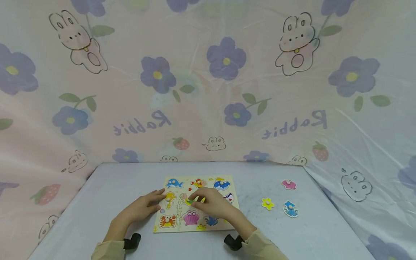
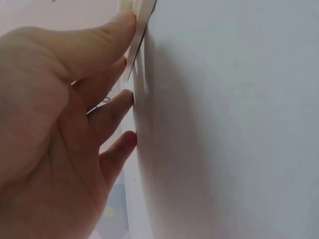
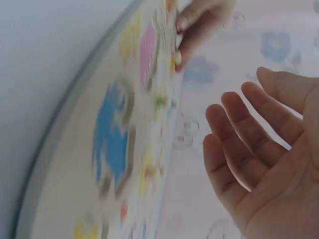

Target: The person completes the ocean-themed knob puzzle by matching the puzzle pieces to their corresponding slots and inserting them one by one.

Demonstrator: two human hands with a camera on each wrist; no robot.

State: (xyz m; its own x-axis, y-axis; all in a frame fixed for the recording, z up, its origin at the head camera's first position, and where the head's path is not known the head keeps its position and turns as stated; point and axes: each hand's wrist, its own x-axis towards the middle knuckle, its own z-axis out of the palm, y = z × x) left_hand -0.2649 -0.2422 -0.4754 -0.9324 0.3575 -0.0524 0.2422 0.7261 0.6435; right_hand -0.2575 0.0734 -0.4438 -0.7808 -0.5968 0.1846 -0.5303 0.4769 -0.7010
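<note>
A wooden puzzle board (image 1: 169, 230) with sea-animal pictures lies on the table. My left hand (image 1: 142, 207) is at its left edge, with fingertips by the yellow seahorse piece (image 1: 170, 198); in the left wrist view, the thumb (image 2: 112, 37) overlaps the board's edge and the fingers are nearly straight. Over the board's middle is my right hand (image 1: 211, 203), covering part of it. The right wrist view shows that hand's fingers (image 3: 239, 117) loosely bent and holding nothing. Below it are the pink shell picture (image 1: 191, 218) and a blue octopus-like picture (image 1: 211, 220).
To the board's right lie a loose pink shell piece (image 1: 289, 184), a yellow starfish piece (image 1: 268, 204) and a blue squid piece (image 1: 290, 209). Along the board's back row are a blue dolphin piece (image 1: 174, 183) and a blue whale piece (image 1: 221, 184). A patterned curtain (image 1: 195, 90) hangs behind the table.
</note>
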